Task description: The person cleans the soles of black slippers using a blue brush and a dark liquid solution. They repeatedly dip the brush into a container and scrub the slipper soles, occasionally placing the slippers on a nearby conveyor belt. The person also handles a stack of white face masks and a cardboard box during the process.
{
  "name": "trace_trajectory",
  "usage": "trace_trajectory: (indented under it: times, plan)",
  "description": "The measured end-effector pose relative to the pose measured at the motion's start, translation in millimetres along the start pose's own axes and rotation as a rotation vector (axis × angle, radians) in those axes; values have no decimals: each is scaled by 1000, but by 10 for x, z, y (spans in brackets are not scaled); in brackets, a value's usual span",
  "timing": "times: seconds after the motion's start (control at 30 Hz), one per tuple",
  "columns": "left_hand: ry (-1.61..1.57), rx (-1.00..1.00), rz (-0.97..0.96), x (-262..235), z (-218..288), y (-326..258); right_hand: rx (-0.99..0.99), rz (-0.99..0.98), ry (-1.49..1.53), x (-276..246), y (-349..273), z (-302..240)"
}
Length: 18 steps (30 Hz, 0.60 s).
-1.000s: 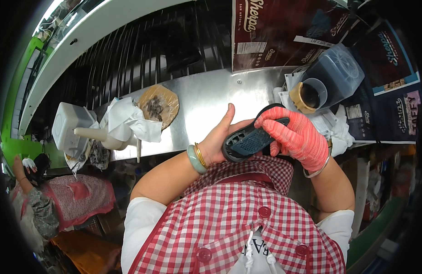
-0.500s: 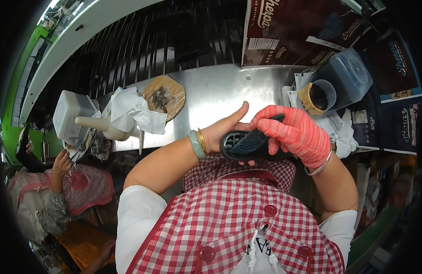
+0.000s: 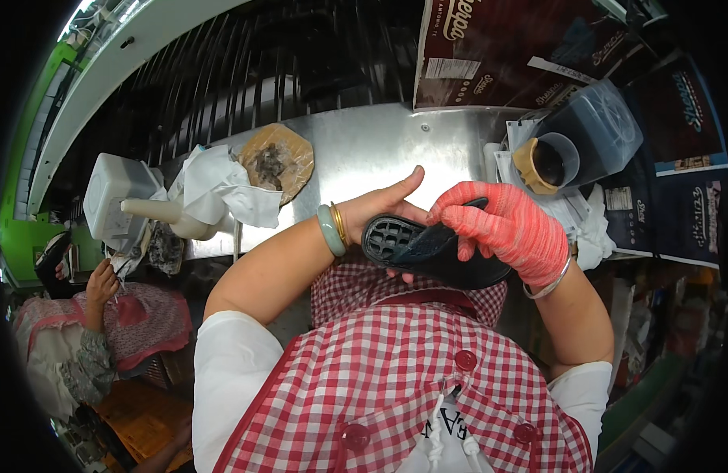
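Head view: left hand (image 3: 384,209) and gloved right hand (image 3: 510,229) grip black shoe sole (image 3: 427,252).

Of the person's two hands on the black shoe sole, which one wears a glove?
The right hand, in a red knit glove, lies over the black shoe sole. The left hand is bare, with bangles at its wrist.

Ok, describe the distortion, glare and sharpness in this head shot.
Head view: strong fisheye, black corners, the white ledge bowing near the rim; soft glare on the steel table; the shoe sole, left hand and gloved right hand are sharp.
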<state>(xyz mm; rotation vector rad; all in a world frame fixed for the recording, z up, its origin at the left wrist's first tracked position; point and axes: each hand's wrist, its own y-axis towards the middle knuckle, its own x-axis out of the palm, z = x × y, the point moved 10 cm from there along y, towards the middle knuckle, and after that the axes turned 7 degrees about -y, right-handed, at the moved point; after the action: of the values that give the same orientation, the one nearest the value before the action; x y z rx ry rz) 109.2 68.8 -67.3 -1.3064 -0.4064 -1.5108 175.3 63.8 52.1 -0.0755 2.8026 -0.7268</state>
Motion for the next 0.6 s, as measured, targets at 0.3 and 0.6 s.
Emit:
trace_trajectory:
  times: [0.3, 0.6]
  plan:
    - [64, 34, 56, -82, 74, -123, 26, 38, 30, -173, -140, 306]
    - [123, 773, 138, 134, 985, -721, -307, 687, 270, -1220, -921, 322]
